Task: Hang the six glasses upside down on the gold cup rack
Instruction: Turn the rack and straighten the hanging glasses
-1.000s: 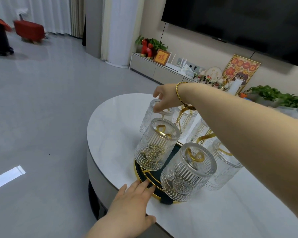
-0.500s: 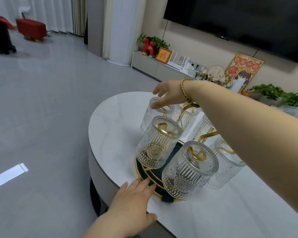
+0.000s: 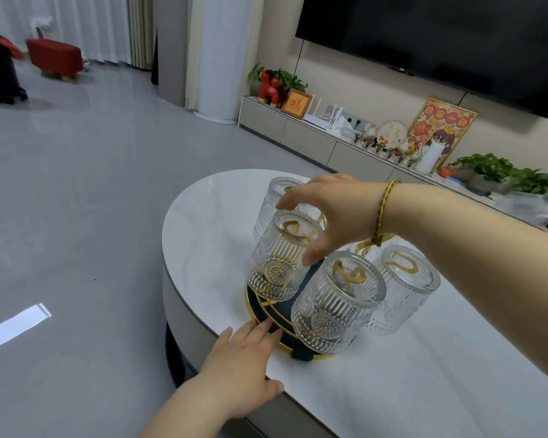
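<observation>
Several ribbed clear glasses hang upside down on the gold cup rack, which has a dark round base with a gold rim. The front glass, the left glass, the right glass and the far glass show gold hooks inside; others are hidden behind my arm. My right hand hovers above the rack's middle with fingers spread and relaxed, holding nothing. My left hand lies flat on the table, fingertips touching the base's rim.
The rack stands near the rounded front end of a white marble-look table. Grey floor lies to the left. A low TV cabinet with ornaments and plants runs along the far wall.
My right hand has let go of the far glass and drawn back toward me over the rack. The left hand has stayed on the base.
</observation>
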Demonstrator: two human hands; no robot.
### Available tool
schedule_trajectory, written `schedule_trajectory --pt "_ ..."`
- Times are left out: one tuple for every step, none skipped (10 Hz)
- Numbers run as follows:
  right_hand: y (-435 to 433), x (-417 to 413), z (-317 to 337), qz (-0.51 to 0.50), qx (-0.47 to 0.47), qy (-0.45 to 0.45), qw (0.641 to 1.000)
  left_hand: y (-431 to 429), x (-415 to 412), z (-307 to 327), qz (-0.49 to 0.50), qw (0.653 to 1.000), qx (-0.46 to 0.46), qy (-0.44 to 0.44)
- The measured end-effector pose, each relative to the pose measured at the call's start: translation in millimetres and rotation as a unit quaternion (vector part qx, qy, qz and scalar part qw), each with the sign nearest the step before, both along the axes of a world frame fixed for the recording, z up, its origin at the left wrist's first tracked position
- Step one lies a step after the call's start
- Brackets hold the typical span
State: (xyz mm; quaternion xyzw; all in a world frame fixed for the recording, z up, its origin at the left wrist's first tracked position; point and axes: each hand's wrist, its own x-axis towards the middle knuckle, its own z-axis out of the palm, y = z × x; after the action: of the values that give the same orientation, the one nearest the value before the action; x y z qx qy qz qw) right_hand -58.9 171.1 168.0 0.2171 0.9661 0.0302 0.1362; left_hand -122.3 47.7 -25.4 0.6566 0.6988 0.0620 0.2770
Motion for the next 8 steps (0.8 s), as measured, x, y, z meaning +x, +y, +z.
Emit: schedule_trajectory --pt "1.0 -2.4 -8.1 0.004 0.055 -0.040 0.998 0.5 1.0 0.3 0.000 1.000 0.002 0.004" --pt "4.0 -5.9 -14.9 0.010 0.084 -0.048 0.995 0.9 0.4 -0.1 -0.002 1.000 0.005 0.002" --pt "4.8 -8.4 -17.9 0.012 0.093 -0.042 0.995 0.4 -0.4 -0.7 -0.003 1.000 0.006 0.003" --pt "2.4 -10.6 -17.9 0.013 0.064 -0.018 0.998 0.2 -1.0 -1.1 -0.006 1.000 0.010 0.004" --pt "-1.0 -13.9 -18.8 0.028 0.049 -0.011 0.998 0.1 -1.5 -1.2 -0.008 1.000 0.010 0.003" --pt "-1.3 -12.6 -19.9 0.019 0.033 -0.005 0.999 -0.2 -2.1 -1.5 -0.009 1.000 0.010 0.003" --pt "-0.9 -9.4 -21.5 0.005 0.000 0.008 1.000 -0.6 -1.8 -1.4 -0.009 1.000 0.011 0.004" --pt "-1.9 -8.5 -20.3 -0.011 -0.030 0.017 0.999 -0.7 -1.6 -1.0 -0.012 1.000 0.010 0.009"
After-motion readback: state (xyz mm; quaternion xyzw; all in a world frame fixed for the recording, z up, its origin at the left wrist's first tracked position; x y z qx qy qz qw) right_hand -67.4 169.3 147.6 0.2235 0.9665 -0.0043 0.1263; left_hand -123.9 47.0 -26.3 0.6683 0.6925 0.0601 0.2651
